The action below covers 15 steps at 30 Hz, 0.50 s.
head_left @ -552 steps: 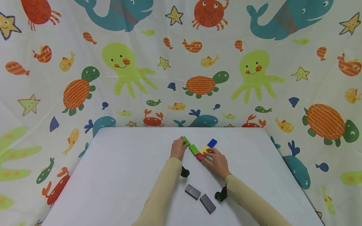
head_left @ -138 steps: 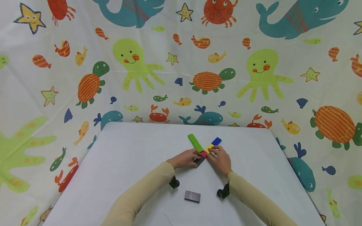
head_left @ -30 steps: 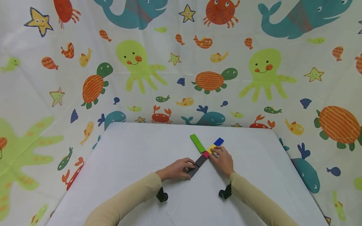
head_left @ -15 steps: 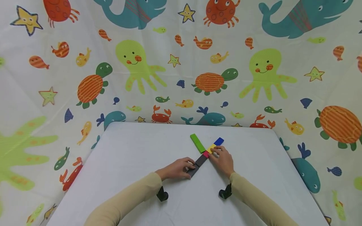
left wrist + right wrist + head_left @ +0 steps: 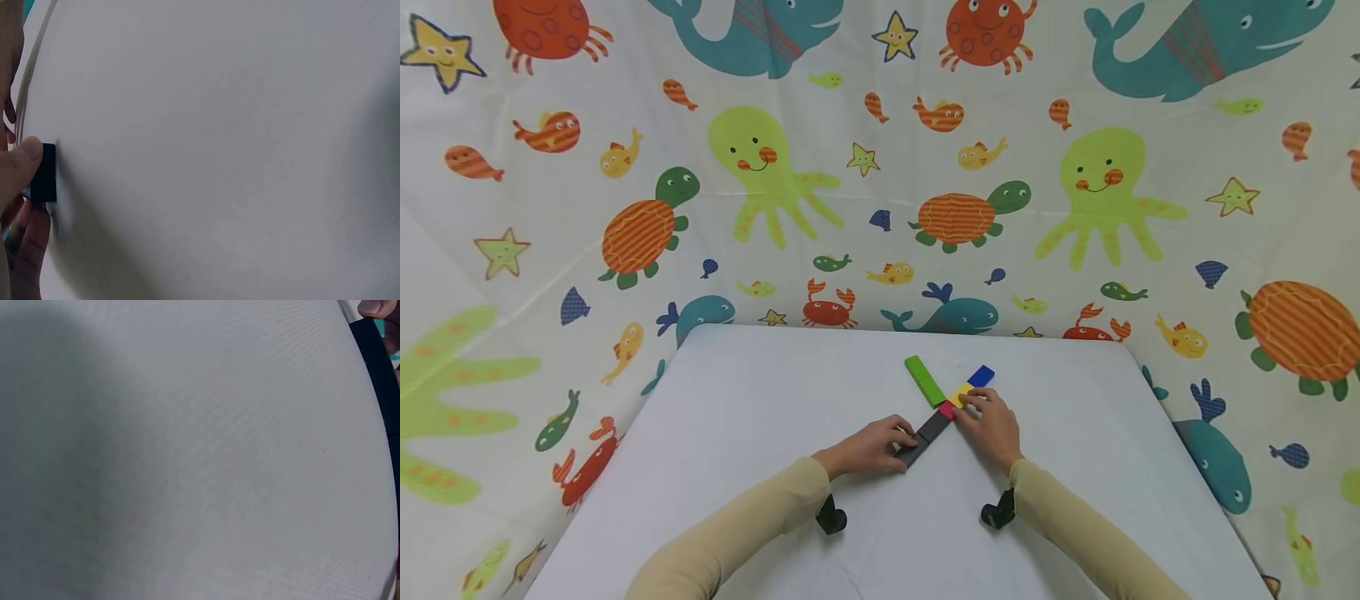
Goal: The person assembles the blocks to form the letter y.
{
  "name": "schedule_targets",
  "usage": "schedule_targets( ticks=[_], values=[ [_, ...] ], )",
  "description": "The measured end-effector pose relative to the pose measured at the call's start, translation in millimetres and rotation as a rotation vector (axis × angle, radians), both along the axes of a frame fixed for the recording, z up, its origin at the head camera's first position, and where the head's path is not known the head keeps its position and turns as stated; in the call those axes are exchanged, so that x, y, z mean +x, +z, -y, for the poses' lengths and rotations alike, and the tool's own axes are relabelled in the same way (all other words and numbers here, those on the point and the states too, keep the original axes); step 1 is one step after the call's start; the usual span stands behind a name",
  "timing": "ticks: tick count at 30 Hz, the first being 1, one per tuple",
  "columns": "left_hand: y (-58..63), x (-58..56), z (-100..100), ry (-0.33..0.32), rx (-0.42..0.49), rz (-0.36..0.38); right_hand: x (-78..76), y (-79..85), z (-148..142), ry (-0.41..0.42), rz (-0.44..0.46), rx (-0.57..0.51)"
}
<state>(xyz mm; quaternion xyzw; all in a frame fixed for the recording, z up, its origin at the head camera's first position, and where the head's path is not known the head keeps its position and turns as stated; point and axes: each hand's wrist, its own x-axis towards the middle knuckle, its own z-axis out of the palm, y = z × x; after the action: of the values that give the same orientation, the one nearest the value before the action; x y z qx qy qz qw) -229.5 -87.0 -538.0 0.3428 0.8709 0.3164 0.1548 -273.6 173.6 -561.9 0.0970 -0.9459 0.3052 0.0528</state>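
A diagonal row of flat blocks lies on the white table, with a blue block [image 5: 981, 376] at its far end. Toward me follow a yellow block [image 5: 959, 394], a red block [image 5: 947, 409] and two dark grey blocks, the upper grey block [image 5: 935, 426] and the lower grey block [image 5: 913, 452]. My left hand [image 5: 868, 446] pinches the lower grey block between thumb and fingers; its end shows in the left wrist view. My right hand [image 5: 991, 422] holds the yellow block with curled fingers, thumb close by the red one. A green strip [image 5: 924, 382] branches off up-left beside the red block.
The white table [image 5: 760, 392] reaches back to a cloth [image 5: 880, 167] printed with sea animals. Black wrist cameras hang under both sleeves: the left camera [image 5: 831, 517] and the right camera [image 5: 998, 511].
Since the oldest frame, the green blocks were brought end to end and both grey blocks joined the row from the table's front. Over the last second, both hands stay almost still.
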Motion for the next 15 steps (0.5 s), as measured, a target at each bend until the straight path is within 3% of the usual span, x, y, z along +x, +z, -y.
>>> schedule_targets(
  ticks=[15],
  values=[
    [-1.5,-1.8,-1.1,-0.007,-0.022,-0.015,-0.2,-1.1,-0.4,-0.008,-0.002,-0.002]
  ],
)
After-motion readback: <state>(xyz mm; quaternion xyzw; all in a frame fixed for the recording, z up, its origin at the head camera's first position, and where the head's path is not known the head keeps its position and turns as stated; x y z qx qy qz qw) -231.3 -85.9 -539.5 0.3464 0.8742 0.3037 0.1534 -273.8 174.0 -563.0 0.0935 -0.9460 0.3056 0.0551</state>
